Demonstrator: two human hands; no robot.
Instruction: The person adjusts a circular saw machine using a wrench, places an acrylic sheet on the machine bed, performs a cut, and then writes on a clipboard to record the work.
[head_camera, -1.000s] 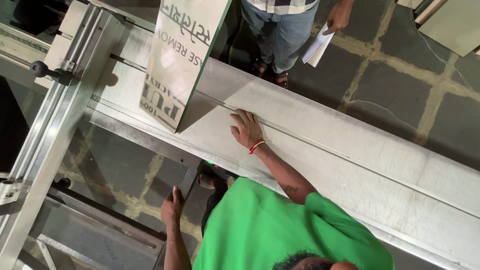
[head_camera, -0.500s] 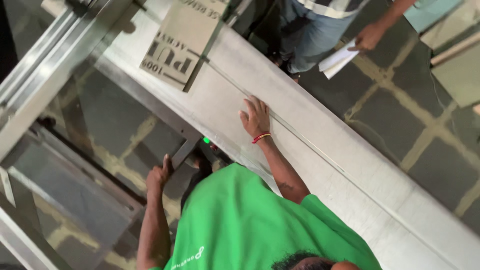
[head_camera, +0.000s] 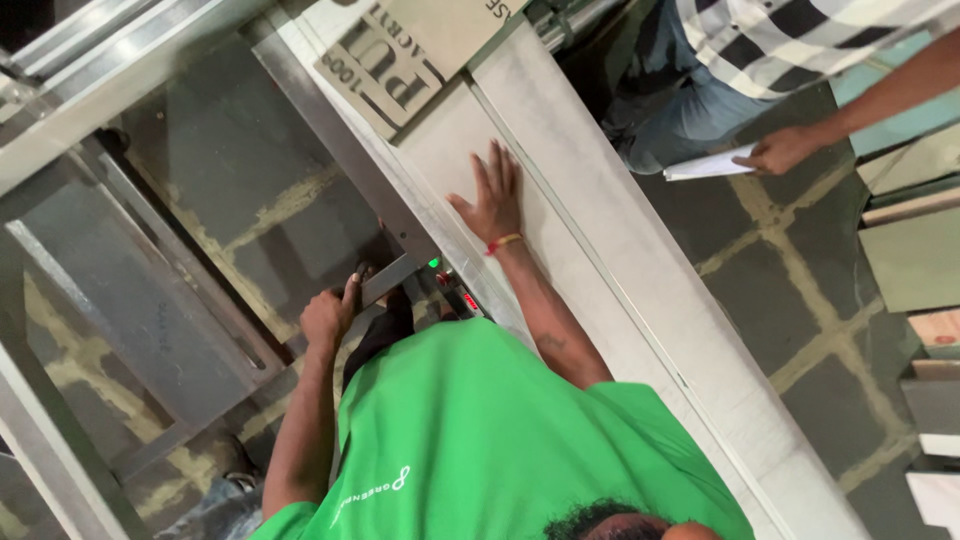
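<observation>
Grey-white board (head_camera: 600, 230): long, flat and matt, it lay on the machine bed and ran from 12 o'clock down to 4 o'clock, with a thin straight seam along its length.
Right hand (head_camera: 495, 200): open and flat, fingers spread, palm pressed on the board at about 12 o'clock from the person's chest; nothing was clenched in it. A red-orange thread (head_camera: 503, 241) circled the wrist.
Left hand (head_camera: 328, 318): closed around a short metal lever (head_camera: 388, 280) at 10 o'clock, thumb up along it.
Progress: as I judged it, the board was already laid and held down, and the lever was gripped but whether it had been thrown could not be told.
Machine: a smooth brushed-metal rail (head_camera: 340, 130) edged the bed; a small green light (head_camera: 434, 263) and a red switch (head_camera: 470, 300) sat just beside the lever.
Printed card (head_camera: 400, 60): stiff, tan, with dark lettering, resting on the board's far end at 11 o'clock.
Co-worker: at 2 o'clock, another person's hand (head_camera: 780, 150) held white paper (head_camera: 705, 165).
Floor (head_camera: 800, 300): dark, rough square tiles with pale joints.
</observation>
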